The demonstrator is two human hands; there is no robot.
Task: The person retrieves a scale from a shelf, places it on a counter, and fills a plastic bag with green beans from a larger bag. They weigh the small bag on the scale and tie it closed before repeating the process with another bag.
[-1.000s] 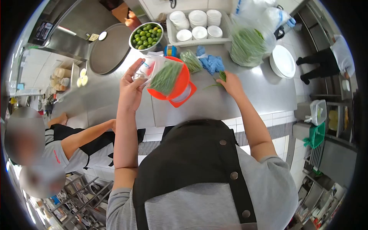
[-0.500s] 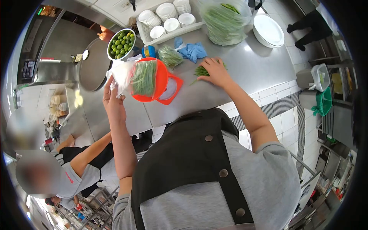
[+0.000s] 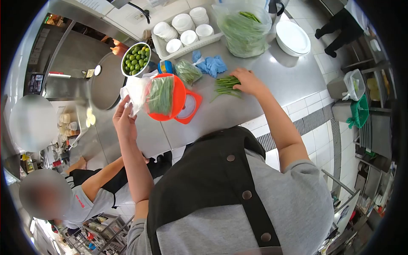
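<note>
On a red scale [image 3: 193, 111], a red-orange pan [image 3: 180, 96] holds a clear plastic bag of cut green vegetables [image 3: 160, 96]. My left hand [image 3: 124, 118] has its fingers closed on the bag's loose, whitish end [image 3: 135, 94] at the pan's left. Farther right, my right hand [image 3: 247, 82] is closed on the right end of a small bunch of loose green stalks [image 3: 226, 86] lying on the steel table. A smaller bag of greens [image 3: 188, 71] and a crumpled blue cloth [image 3: 211, 65] lie between the scale and the stalks, farther back.
Limes fill a white bowl [image 3: 136, 59] at the back left. Stacked white dishes stand in a crate [image 3: 185, 51]. A large bag of greens [image 3: 244, 34] and a lidded white tub [image 3: 293, 38] are at the back right. A co-worker [image 3: 90, 192] stands at the left.
My right hand has shifted from over the stalks to their right end, and more of the bunch shows. My left hand still holds the bag. The whole view has shifted slightly.
</note>
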